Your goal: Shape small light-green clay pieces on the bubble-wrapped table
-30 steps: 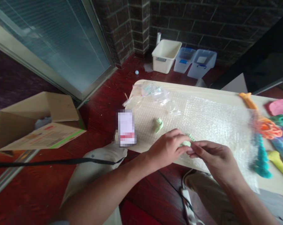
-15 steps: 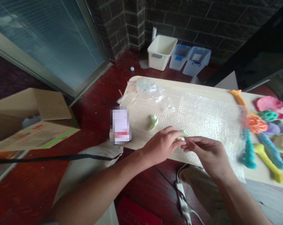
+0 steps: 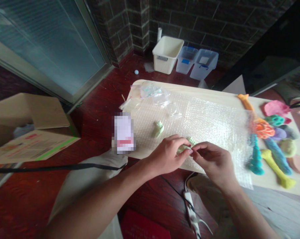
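Note:
Over the bubble wrap, my left hand (image 3: 166,154) pinches a small pale green piece of modelling clay (image 3: 183,148) between thumb and fingers. My right hand (image 3: 212,162) is closed in a pinch, its fingertips meeting the left thumb at the right end of that piece. What the right fingertips hold is too small to make out. Just beyond the fingers a beaded-looking bit of green clay (image 3: 191,140) shows; whether it joins the held piece I cannot tell. A separate bent lump of pale green clay (image 3: 158,128) lies to the left on the bubble wrap (image 3: 209,119).
Coloured clay shapes, among them a yellow bone-like one (image 3: 278,169) and a teal one (image 3: 256,156), lie at the table's right. Crumpled clear plastic bags (image 3: 155,94) lie at the far left, a blurred white-and-red item (image 3: 123,132) at the left edge. An open cardboard box (image 3: 40,129) stands left.
The whole view has shifted slightly, so things sit a little further left. More of the held green piece shows between my left fingers; both hands keep their pinch.

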Action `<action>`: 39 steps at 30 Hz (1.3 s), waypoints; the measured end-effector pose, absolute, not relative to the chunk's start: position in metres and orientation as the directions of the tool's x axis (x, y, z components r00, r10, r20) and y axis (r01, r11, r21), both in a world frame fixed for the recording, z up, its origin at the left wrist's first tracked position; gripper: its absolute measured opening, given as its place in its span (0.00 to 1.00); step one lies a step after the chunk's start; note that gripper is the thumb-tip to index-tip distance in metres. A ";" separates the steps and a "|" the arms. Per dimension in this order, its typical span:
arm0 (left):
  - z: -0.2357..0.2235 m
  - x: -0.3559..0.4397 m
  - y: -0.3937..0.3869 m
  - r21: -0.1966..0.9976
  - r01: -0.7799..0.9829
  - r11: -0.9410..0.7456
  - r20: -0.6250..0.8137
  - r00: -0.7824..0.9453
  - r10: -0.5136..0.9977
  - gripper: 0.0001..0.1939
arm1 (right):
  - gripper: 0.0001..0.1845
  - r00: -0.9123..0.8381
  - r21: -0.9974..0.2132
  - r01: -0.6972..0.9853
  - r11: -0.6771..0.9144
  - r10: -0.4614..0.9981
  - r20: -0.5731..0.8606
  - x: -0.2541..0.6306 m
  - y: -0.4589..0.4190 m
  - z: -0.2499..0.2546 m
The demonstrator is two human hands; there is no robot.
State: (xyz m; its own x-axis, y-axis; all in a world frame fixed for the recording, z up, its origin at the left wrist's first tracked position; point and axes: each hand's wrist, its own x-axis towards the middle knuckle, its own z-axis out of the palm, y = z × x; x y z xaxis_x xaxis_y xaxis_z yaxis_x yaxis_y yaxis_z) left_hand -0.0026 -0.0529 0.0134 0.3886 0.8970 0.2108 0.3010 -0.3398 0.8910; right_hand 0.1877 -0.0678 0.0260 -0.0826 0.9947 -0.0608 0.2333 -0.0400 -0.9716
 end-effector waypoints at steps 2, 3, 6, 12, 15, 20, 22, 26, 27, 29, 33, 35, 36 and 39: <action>0.013 -0.002 -0.052 0.902 0.291 -0.319 0.192 0.392 0.900 0.06 | 0.06 -0.074 -0.970 0.245 -0.012 0.997 -0.030 0.190 -0.069 0.022; 0.013 -0.003 -0.052 0.910 0.283 -0.303 0.180 0.389 0.903 0.07 | 0.06 -0.074 -0.967 0.255 0.001 0.997 -0.019 0.190 -0.070 0.022; 0.015 -0.004 -0.050 0.943 0.242 -0.228 0.126 0.375 0.919 0.09 | 0.07 -0.109 -0.958 0.284 0.041 0.994 0.010 0.192 -0.074 0.023; 0.015 -0.006 -0.047 0.975 0.167 -0.144 0.066 0.400 0.914 0.10 | 0.07 -0.099 -0.926 0.365 0.099 0.993 0.067 0.195 -0.077 0.025; 0.015 -0.005 -0.048 0.968 0.181 -0.173 0.087 0.402 0.911 0.09 | 0.06 -0.087 -0.884 0.451 0.122 0.992 0.092 0.195 -0.079 0.026; 0.015 -0.003 -0.051 0.953 0.200 -0.226 0.125 0.421 0.899 0.08 | 0.02 -0.090 -0.857 0.496 0.138 0.990 0.107 0.191 -0.079 0.029; 0.015 -0.003 -0.052 0.952 0.194 -0.236 0.134 0.431 0.892 0.08 | 0.01 -0.068 -0.877 0.470 0.103 0.994 0.080 0.189 -0.079 0.030; 0.016 -0.003 -0.052 0.960 0.180 -0.213 0.119 0.424 0.898 0.08 | 0.05 -0.049 -0.944 0.331 0.010 0.999 -0.006 0.189 -0.077 0.028; 0.016 -0.003 -0.051 0.967 0.171 -0.192 0.105 0.418 0.902 0.08 | 0.05 -0.058 -0.952 0.306 0.016 0.998 -0.002 0.190 -0.077 0.028; 0.016 -0.004 -0.050 0.982 0.134 -0.135 0.068 0.412 0.908 0.09 | 0.08 -0.088 -0.951 0.298 0.080 0.995 0.056 0.192 -0.076 0.028; 0.015 -0.005 -0.048 0.998 0.062 -0.022 -0.008 0.443 0.897 0.13 | 0.11 -0.219 -0.847 0.438 0.300 0.950 0.223 0.197 -0.075 0.034; 0.015 -0.006 -0.048 0.999 0.040 0.018 -0.034 0.459 0.888 0.14 | 0.10 -0.259 -0.789 0.502 0.353 0.932 0.252 0.198 -0.075 0.037; 0.015 -0.006 -0.048 0.999 0.029 0.030 -0.040 0.463 0.885 0.14 | 0.10 -0.268 -0.767 0.527 0.365 0.928 0.258 0.199 -0.076 0.038; 0.014 -0.007 -0.047 0.998 0.044 0.036 -0.052 0.460 0.886 0.14 | 0.08 -0.283 -0.688 0.605 0.400 0.916 0.283 0.202 -0.077 0.037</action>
State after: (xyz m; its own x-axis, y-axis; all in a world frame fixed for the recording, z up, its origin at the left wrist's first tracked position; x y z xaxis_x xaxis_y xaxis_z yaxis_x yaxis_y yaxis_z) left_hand -0.0071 -0.0474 0.0136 0.4599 0.8865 -0.0516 0.0435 0.0356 0.9984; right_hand 0.2017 -0.0769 0.0368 -0.2835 0.9162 0.2832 0.6055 0.4000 -0.6880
